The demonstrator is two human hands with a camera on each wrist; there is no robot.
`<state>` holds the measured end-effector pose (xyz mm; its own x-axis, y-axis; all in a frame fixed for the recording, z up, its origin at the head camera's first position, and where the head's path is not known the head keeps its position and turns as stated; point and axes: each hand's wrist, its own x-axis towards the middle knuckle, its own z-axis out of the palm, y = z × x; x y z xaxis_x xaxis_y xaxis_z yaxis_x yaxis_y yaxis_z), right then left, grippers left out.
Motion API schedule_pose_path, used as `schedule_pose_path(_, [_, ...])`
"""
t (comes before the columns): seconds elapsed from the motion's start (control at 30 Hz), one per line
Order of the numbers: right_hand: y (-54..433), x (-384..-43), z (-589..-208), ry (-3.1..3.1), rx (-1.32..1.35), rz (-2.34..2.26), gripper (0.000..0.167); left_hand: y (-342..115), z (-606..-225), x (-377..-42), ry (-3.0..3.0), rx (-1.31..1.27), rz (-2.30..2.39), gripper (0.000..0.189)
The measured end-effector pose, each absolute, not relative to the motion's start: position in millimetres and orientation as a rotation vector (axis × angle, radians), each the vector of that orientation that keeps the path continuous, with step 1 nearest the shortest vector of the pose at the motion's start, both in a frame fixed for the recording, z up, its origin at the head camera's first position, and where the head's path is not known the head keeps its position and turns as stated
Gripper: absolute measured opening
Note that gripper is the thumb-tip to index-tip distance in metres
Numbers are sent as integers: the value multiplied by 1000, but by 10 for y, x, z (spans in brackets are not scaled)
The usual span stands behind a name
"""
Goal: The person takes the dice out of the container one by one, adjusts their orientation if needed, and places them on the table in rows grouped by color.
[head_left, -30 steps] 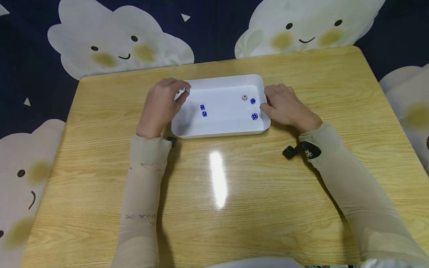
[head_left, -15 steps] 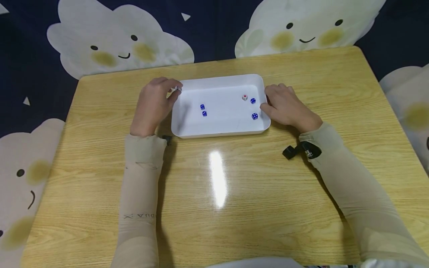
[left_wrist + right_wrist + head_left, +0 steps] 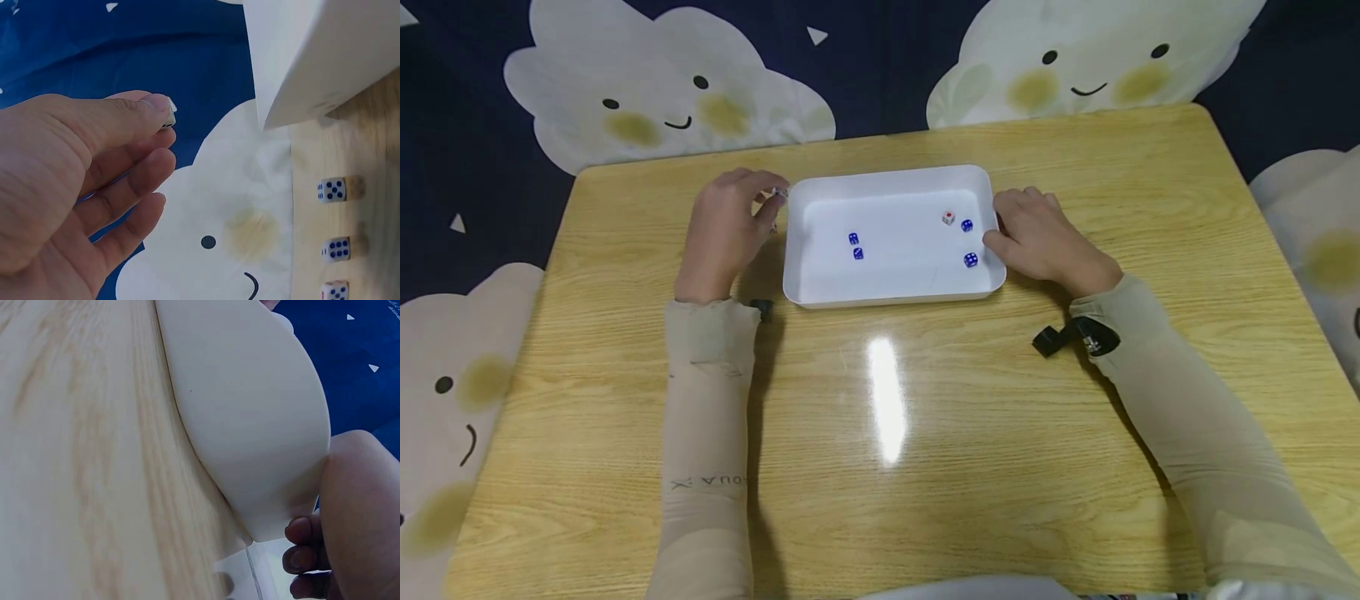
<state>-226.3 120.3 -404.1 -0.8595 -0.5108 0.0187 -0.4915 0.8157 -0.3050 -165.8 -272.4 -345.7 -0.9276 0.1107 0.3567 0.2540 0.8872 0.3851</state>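
Observation:
My left hand [image 3: 721,233] pinches a white die [image 3: 169,120] between thumb and forefinger, just outside the left end of a white plastic tray [image 3: 898,275]. The other fingers of that hand hang loosely curled. Below it, white dice with mostly blue pips, one of them a near white die [image 3: 331,190], stand in a row on the table. In the head view the hand hides most of these. My right hand [image 3: 1048,237] grips the tray's right end, thumb at the rim. Inside the tray lie a white die with a red pip [image 3: 948,217] and several blue dice [image 3: 971,260].
The tray stands on a light wooden table [image 3: 820,500], towards its far side. A dark cloth with smiling clouds [image 3: 685,83] hangs behind the table. Black wrist cameras, such as the right one [image 3: 1048,340], stick out beside both wrists.
My left hand has moved left with the white die, from above the tray's left end to outside it. The right hand, the tray and the dice in it have stayed put.

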Motion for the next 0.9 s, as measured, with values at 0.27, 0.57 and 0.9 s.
schedule_pose_path(0.27, [1208, -2264, -4048, 2932, -806, -464, 27, -2815, -3428, -1638, -2718, -218, -638, 19])
schedule_pose_path(0.57, [1208, -2268, -4050, 2938, -820, -472, 25, -2923, -3422, -1622, -2707, -153, -678, 19])
schedule_pose_path(0.9, [1206, -2283, -4056, 2934, -811, -470, 26, -3022, -3493, -1644, -2724, -100, -695, 20])
